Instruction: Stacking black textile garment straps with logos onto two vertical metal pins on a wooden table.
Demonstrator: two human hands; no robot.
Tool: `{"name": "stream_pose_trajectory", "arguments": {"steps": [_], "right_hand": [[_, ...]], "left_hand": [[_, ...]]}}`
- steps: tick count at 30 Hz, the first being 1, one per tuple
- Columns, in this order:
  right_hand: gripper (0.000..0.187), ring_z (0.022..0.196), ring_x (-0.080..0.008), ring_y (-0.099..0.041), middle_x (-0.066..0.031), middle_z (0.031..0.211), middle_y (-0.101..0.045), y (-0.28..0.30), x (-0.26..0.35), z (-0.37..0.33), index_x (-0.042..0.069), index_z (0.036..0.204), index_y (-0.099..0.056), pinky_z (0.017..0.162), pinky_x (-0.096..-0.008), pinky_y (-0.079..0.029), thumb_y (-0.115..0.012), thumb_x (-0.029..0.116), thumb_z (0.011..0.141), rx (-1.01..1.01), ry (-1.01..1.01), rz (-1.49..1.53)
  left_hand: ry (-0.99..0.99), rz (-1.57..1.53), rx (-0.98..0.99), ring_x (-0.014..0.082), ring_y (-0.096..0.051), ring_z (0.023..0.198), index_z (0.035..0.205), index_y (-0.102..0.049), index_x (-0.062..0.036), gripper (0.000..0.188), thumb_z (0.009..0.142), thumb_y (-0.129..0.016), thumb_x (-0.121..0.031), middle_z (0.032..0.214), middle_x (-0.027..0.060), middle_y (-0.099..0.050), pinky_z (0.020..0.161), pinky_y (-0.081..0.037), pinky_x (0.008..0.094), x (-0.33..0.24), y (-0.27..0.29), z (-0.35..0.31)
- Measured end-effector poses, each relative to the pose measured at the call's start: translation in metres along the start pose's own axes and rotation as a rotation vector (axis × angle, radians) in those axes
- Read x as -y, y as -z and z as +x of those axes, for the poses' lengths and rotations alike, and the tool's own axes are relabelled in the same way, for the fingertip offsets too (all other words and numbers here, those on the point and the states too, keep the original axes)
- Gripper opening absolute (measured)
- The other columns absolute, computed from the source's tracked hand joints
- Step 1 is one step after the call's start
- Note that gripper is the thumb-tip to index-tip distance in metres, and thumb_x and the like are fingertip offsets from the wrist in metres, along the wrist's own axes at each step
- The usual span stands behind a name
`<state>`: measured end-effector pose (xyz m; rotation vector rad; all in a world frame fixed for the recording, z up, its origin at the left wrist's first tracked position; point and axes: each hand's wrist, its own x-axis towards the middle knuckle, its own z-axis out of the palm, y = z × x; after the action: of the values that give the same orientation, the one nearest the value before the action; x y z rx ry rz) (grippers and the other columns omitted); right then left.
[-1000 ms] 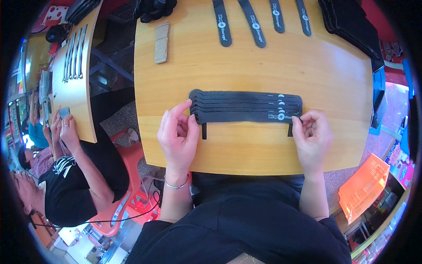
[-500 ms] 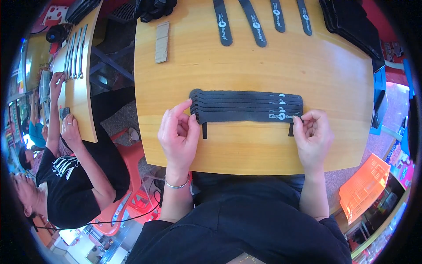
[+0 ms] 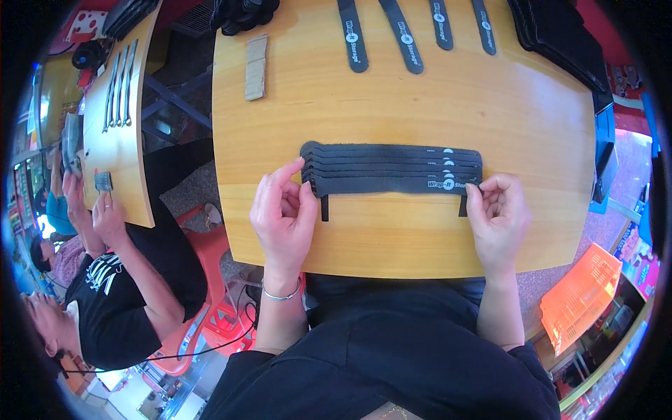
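Several dark grey fabric straps (image 3: 385, 185) lie overlapped in stepped rows across the middle of the table, with white print near their right ends. At their left end is my left hand (image 3: 283, 210), thumb and forefinger gripping the edge of the rows. My right hand (image 3: 499, 217) pinches the nearest strap's right corner, thumb on top and the other fingers curled under. Two short black tabs (image 3: 325, 208) stick out below the rows, one near each end. Whether these tabs belong to the straps cannot be told.
More grey straps (image 3: 402, 36) lie spaced out along the far edge. A cardboard strip (image 3: 256, 68) is at the far left, near a black bundle (image 3: 245, 15). Black material (image 3: 560, 43) is piled far right. A co-worker (image 3: 115, 301) sits at another table on the left; an orange basket (image 3: 581, 297) stands right.
My hands and the overlapped straps stay practically still. At the left table, the co-worker's far hand has drawn back from the laid-out strips toward the other hand.
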<state>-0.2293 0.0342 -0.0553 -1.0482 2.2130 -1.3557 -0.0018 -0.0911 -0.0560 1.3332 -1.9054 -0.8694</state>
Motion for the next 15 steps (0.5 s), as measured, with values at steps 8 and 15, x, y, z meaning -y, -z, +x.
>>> {"name": "stream_pose_trajectory", "arguments": {"steps": [8, 15], "right_hand": [[0.02, 0.054, -0.0015, -0.044, 0.0025, 0.069, -0.052, 0.0009, -0.0001, 0.0002, 0.004, 0.084, -0.055, 0.046, -0.0174, -0.036, -0.072, -0.003, 0.077, 0.007, -0.009, 0.006], [0.02, 0.053, -0.0015, -0.045, 0.0022, 0.069, -0.053, 0.0021, -0.0009, 0.0011, 0.004, 0.084, -0.055, 0.045, -0.0176, -0.036, -0.072, -0.003, 0.076, 0.003, -0.006, 0.007]], "left_hand": [[-0.033, 0.023, 0.001, 0.0057, -0.04, 0.049, 0.103, -0.064, -0.0012, 0.031, 0.074, -0.062, 0.011, 0.068, 0.0012, -0.047, 0.044, -0.031, 0.02, 0.0006, -0.0012, 0.0006], [-0.04, 0.019, -0.004, 0.0058, -0.04, 0.05, 0.103, -0.064, -0.0008, 0.03, 0.075, -0.061, 0.011, 0.068, 0.0013, -0.047, 0.044, -0.031, 0.0199, -0.0002, -0.0029, 0.0002]]}}
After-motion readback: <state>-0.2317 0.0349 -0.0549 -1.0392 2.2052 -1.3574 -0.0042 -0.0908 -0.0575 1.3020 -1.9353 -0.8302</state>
